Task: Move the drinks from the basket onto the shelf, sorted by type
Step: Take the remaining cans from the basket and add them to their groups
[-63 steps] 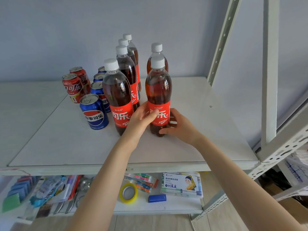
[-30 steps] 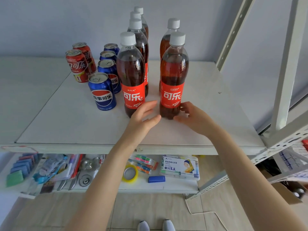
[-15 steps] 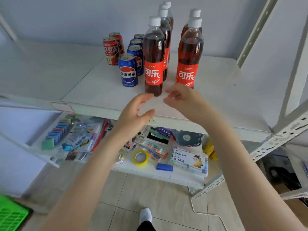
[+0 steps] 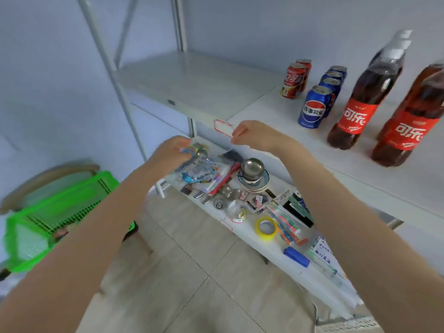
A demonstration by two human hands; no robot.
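Withdrawn from the cola bottles: your left hand and right hand, loose and empty, off the shelf's front edge; basket likely next.

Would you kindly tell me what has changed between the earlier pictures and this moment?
The left hand and the right hand let go of the front brown plastic cola bottle with the red label and drew back off the white shelf, empty. The view swung left toward the green plastic basket. The bottles, blue cans and red cans stayed in their rows.
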